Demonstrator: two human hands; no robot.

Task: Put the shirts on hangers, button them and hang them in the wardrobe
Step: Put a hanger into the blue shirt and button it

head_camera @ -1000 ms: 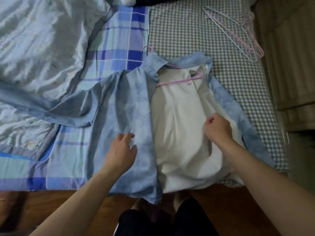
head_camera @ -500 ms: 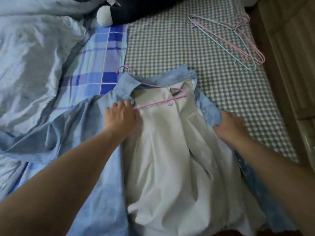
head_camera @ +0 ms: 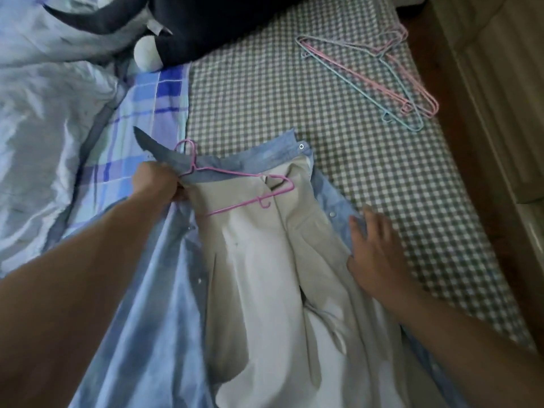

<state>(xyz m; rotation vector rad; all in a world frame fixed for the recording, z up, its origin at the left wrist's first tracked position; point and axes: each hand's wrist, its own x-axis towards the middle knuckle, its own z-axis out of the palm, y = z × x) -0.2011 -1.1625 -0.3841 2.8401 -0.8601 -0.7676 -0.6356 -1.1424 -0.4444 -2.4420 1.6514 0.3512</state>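
Here the left hand [head_camera: 157,182] has its fingers [head_camera: 179,195] curled round the left front edge of the blue shirt [head_camera: 164,290], just below the collar, pinching the cloth beside the hook end of the pink hanger [head_camera: 235,184]. The right hand [head_camera: 375,251] lies flat with its fingers [head_camera: 357,231] spread and straight, grasping nothing, pressing on the shirt's right front edge where a row of snaps runs down the placket.

The blue shirt lies open on the bed [head_camera: 265,98], collar away from the person, its pale cream inner side [head_camera: 265,275] facing up between the two front panels. The pink hanger sits inside the neck of the shirt, its hook poking out over the collar to the left and its lower bar lying across the cream fabric. One collar point sticks up and leftward past the left hand.

Further out, a bundle of spare hangers [head_camera: 379,81], pink and light blue, rests on the grey checked sheet well apart from the shirt, toward the bed's right edge. A blue plaid cloth [head_camera: 141,107] lies left of the checked sheet, with a shiny pale quilt [head_camera: 44,113] beyond it. A dark plush toy [head_camera: 206,22] with a white round part lies at the far end of the bed.
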